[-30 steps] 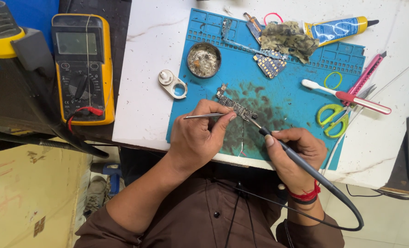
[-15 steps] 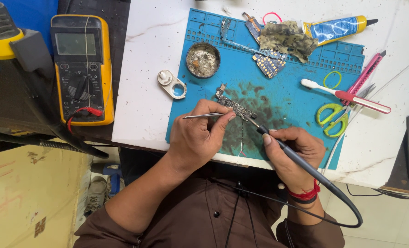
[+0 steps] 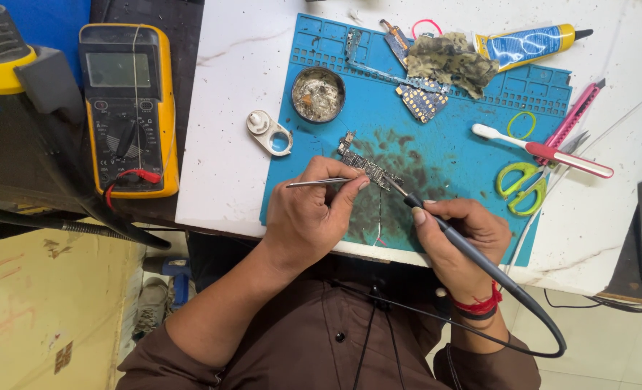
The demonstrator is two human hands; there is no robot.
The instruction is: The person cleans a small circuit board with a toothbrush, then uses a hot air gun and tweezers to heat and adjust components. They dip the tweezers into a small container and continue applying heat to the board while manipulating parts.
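My left hand (image 3: 310, 217) grips metal tweezers (image 3: 317, 183), their tips resting on a small narrow circuit board (image 3: 365, 162) that lies on the stained blue work mat (image 3: 451, 152). My right hand (image 3: 459, 231) holds a dark soldering iron (image 3: 451, 235) like a pen, its tip touching the same board from the right. The iron's black cable (image 3: 544, 325) loops down past my wrist, which wears a red thread band. Both hands sit close together at the mat's near edge.
On the mat lie a round tin of residue (image 3: 319, 94), another circuit board (image 3: 416, 101), a dirty rag (image 3: 451, 61), a glue tube (image 3: 530, 43), a toothbrush (image 3: 537, 148), green scissors (image 3: 521, 188) and a pink cutter (image 3: 573, 119). A yellow multimeter (image 3: 127, 108) stands left.
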